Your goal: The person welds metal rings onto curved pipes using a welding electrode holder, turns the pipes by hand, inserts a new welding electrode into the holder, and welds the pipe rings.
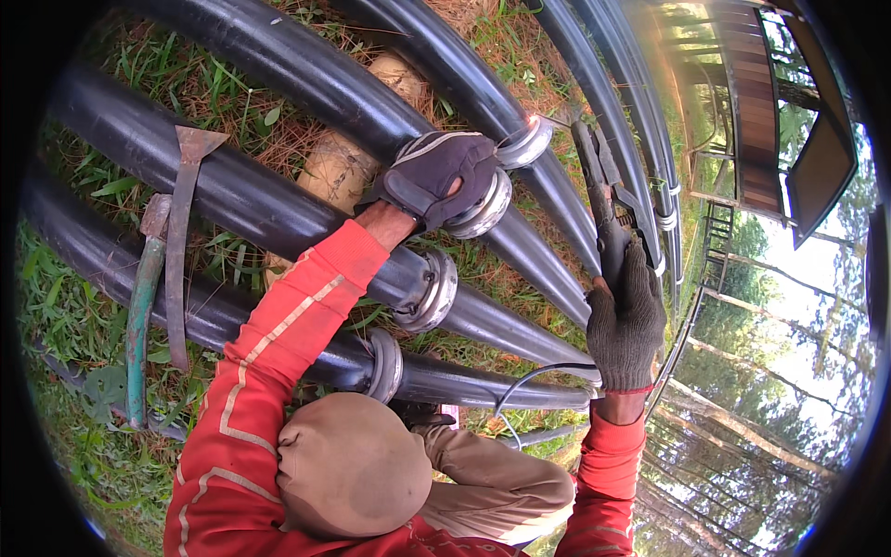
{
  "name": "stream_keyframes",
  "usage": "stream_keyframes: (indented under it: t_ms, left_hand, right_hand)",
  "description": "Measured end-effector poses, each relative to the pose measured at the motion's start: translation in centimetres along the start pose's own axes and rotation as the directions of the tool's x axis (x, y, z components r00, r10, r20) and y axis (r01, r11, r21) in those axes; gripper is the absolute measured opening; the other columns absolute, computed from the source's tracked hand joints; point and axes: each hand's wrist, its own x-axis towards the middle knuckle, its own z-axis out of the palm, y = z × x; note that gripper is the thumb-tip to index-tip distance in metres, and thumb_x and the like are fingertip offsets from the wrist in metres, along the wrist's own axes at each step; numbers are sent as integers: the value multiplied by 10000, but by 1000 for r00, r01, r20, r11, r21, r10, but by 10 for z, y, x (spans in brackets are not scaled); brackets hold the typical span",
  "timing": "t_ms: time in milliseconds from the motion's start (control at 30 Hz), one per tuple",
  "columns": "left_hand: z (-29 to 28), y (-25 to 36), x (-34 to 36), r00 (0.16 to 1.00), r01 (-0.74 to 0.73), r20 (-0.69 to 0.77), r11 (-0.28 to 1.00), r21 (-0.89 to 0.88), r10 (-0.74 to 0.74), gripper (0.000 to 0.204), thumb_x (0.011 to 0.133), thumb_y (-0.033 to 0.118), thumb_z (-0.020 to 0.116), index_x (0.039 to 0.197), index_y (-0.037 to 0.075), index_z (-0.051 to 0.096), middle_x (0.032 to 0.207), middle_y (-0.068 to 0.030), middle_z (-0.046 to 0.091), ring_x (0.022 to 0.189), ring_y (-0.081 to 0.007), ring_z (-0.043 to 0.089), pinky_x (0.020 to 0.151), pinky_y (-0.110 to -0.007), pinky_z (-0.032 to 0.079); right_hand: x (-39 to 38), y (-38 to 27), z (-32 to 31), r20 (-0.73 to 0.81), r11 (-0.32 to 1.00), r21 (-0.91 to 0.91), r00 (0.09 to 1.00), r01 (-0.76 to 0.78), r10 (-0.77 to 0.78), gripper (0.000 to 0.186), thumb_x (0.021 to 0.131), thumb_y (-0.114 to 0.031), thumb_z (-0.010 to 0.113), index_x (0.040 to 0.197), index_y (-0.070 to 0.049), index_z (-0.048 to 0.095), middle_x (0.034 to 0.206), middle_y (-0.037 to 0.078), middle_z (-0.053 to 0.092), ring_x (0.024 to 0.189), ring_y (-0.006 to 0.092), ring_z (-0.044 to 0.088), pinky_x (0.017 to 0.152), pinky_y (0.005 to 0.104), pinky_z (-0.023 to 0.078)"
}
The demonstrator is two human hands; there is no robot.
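My left hand [438, 181], in a dark glove, lies over a black pipe [325, 88] with its fingers curled down beside a silvery metal collar [483, 209]. In my right hand [631, 320], which wears a grey knit glove, is a black welding electrode holder [608, 200]. A thin rod reaches left from the holder's jaws toward another collar [527, 144] on the neighbouring pipe [473, 84]. A small bright orange spot shows at that collar's upper edge. The glove hides part of the holder's handle.
More collared pipes run side by side across logs [334, 172] on grass. A green-handled hammer [144, 306] and a flat, flared metal bar [186, 241] lean on the pipes at left. A cable [534, 376] loops below my right hand. My tan-trousered knee [357, 464] is between my arms.
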Motion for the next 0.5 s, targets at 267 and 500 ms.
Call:
stream_keyframes:
  t_ms: [267,500]
  left_hand:
    - [5,-4,0,999,-24,-37,999,33,25,351,1068,109,696,1374,-63,710,1282,-165,795,1174,-226,761,1054,-358,595]
    - [3,3,-1,994,-56,-95,997,-50,51,284,1066,133,699,1281,-47,744,1140,-175,792,1059,-276,776,956,-406,604]
  right_hand:
    - [3,-4,-2,20,1000,-9,999,-24,24,627,975,-80,751,1551,114,599,1400,363,715,1333,498,710,1134,499,551]
    - [2,1,3,-13,998,55,1000,-25,25,613,971,-83,758,1537,106,621,1398,368,717,1320,493,725,1129,496,558]
